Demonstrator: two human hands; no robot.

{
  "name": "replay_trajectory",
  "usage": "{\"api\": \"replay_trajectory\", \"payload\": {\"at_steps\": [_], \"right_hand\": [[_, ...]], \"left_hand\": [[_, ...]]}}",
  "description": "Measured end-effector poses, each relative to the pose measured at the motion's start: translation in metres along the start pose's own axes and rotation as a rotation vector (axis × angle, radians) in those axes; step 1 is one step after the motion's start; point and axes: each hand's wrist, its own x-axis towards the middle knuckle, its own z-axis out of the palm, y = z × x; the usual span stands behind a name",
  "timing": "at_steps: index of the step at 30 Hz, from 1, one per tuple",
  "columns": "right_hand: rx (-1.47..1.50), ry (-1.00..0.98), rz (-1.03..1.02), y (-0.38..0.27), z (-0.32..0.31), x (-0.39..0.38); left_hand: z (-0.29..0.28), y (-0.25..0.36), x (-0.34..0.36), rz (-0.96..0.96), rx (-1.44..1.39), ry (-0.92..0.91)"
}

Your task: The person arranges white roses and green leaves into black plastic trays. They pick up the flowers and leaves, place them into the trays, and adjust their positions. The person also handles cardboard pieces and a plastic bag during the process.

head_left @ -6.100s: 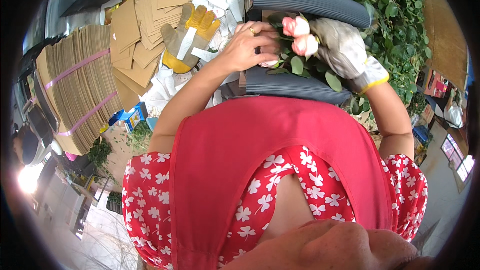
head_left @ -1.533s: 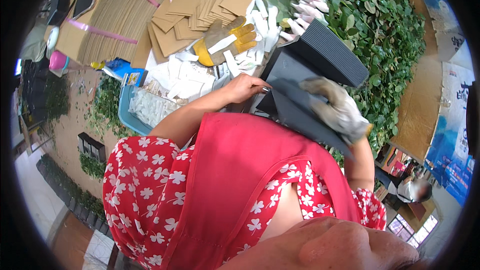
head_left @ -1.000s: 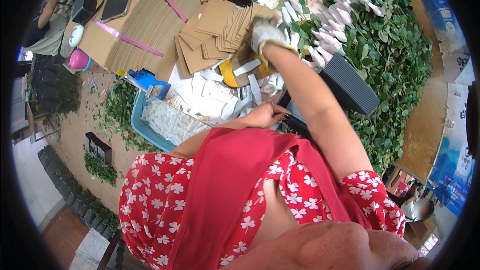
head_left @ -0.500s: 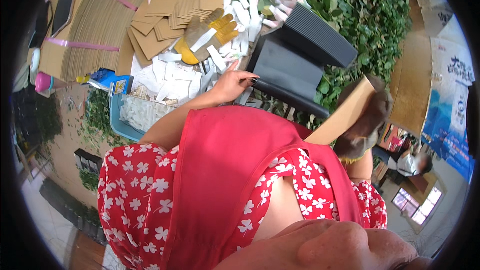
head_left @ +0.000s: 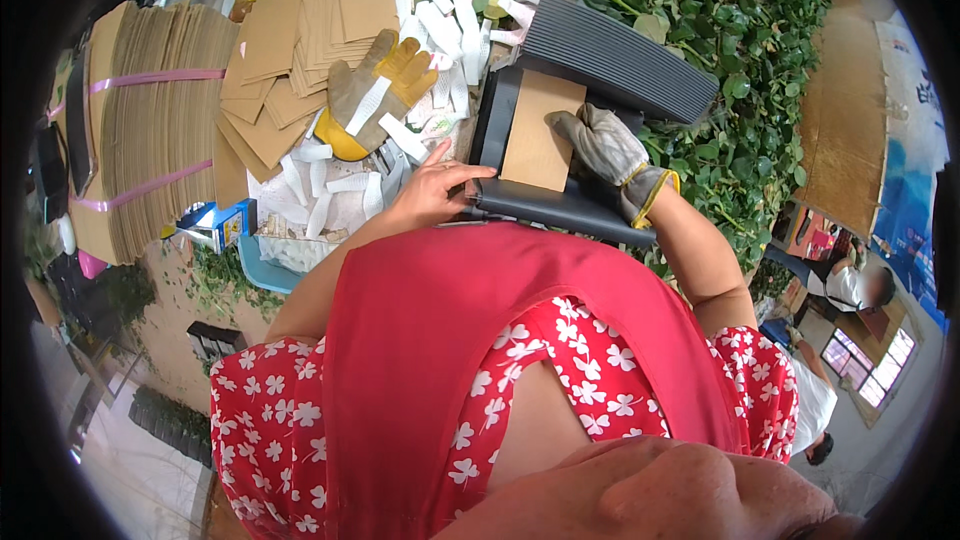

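Observation:
A brown cardboard sheet lies inside a black tray-like holder in front of me. My right hand, in a grey work glove with a yellow cuff, is closed at the sheet's right edge, thumb over the cardboard. The fingertips on the far side are hard to see. Bare, my left hand rests at the holder's left corner, fingers apart and thumb stretched toward its edge. Beyond that hand, an empty grey and yellow glove lies among white mesh sleeves.
Loose cardboard pieces fan out at the far left, beside a tall strapped cardboard stack. A ribbed black panel borders the holder's far side. Leafy green stems heap up at the right. A blue bin sits lower left.
My right hand has brought the cardboard sheet leftward from my right side into the black holder. My left hand has loosened from a pinch at the holder's edge.

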Motion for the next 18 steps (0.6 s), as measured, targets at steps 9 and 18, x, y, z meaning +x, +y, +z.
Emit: {"api": "replay_trajectory", "payload": {"at_steps": [9, 18], "right_hand": [[-0.077, 0.061, -0.094, 0.022, 0.000, 0.011], [-0.982, -0.212, -0.217, -0.048, -0.028, -0.042]], "left_hand": [[-0.061, 0.102, 0.086, 0.264, -0.146, -0.081], [-0.039, 0.085, 0.119, 0.221, 0.582, -0.460]]}}
